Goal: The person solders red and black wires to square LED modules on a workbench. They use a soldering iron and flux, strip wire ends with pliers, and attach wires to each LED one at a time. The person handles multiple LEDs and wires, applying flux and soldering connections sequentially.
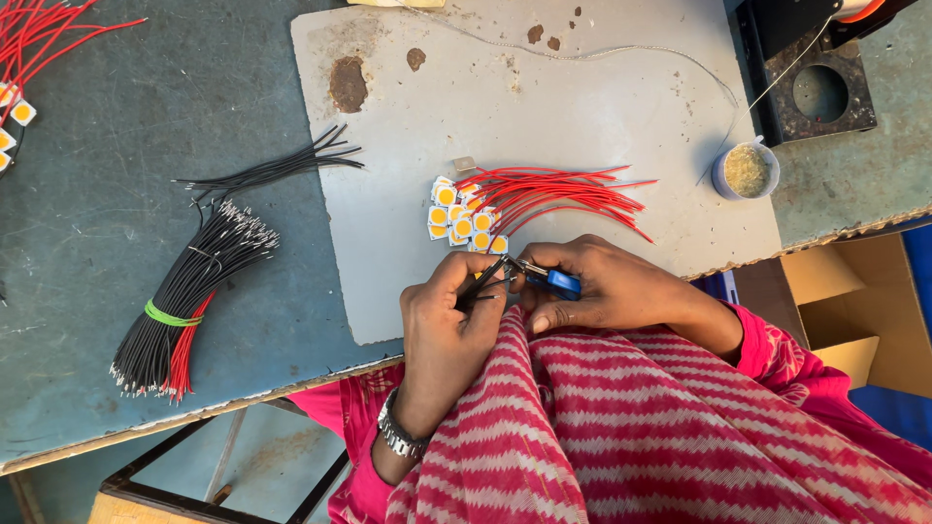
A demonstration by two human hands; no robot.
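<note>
My left hand (449, 325) pinches a thin black wire (482, 279) at the near edge of a grey mat (544, 107). My right hand (602, 283) grips a small blue-handled tool (553, 281) whose metal tip meets the wire end between both hands. Just beyond the hands lies a cluster of small square white chips with yellow centres (462, 215), each joined to red wires (563, 189) that fan out to the right.
A bundle of black and red wires tied with a green band (189, 306) lies on the blue-grey table at left, loose black wires (277, 170) above it. A small white cup (746, 171) stands at right, a black block (815, 82) behind it. More red wires (39, 34) top left.
</note>
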